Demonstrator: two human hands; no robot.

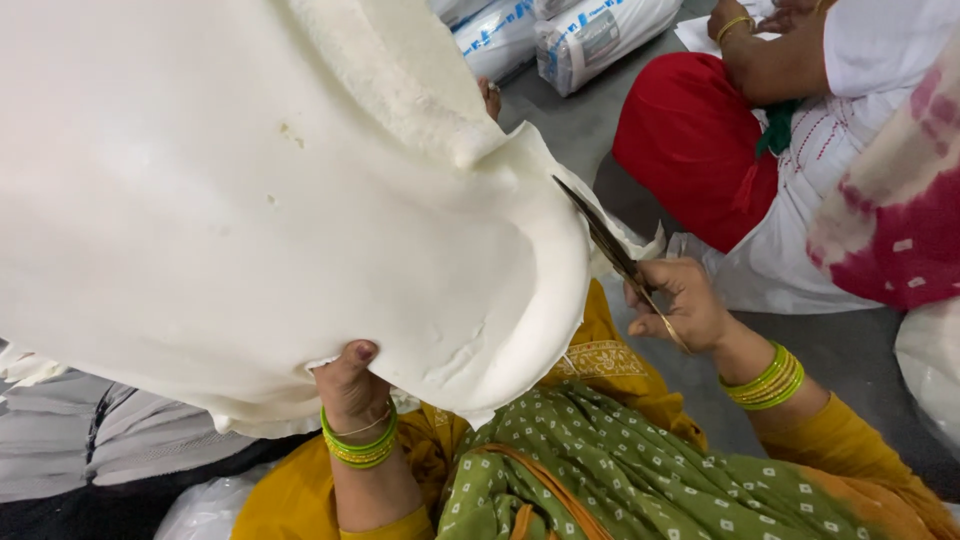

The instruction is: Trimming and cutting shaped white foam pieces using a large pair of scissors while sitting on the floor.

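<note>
A large cream-white cloth (pixel 230 200) fills the left and middle of the head view, held up in front of me. My left hand (pixel 350 385) grips its lower edge from underneath, thumb on the fabric, green bangles at the wrist. My right hand (pixel 680 305) holds a pair of dark metal scissors (pixel 605 240) whose blades point up and left to the cloth's right edge. The blades touch or sit right at the folded hem there. Most of my left fingers are hidden behind the cloth.
Another person sits at the right in red and white clothing (pixel 800 150), their hand (pixel 745 30) at the top. Plastic-wrapped white bundles (pixel 590 35) lie on the grey floor (pixel 850 350) at the top. More white wrapped material (pixel 930 370) is at the right edge.
</note>
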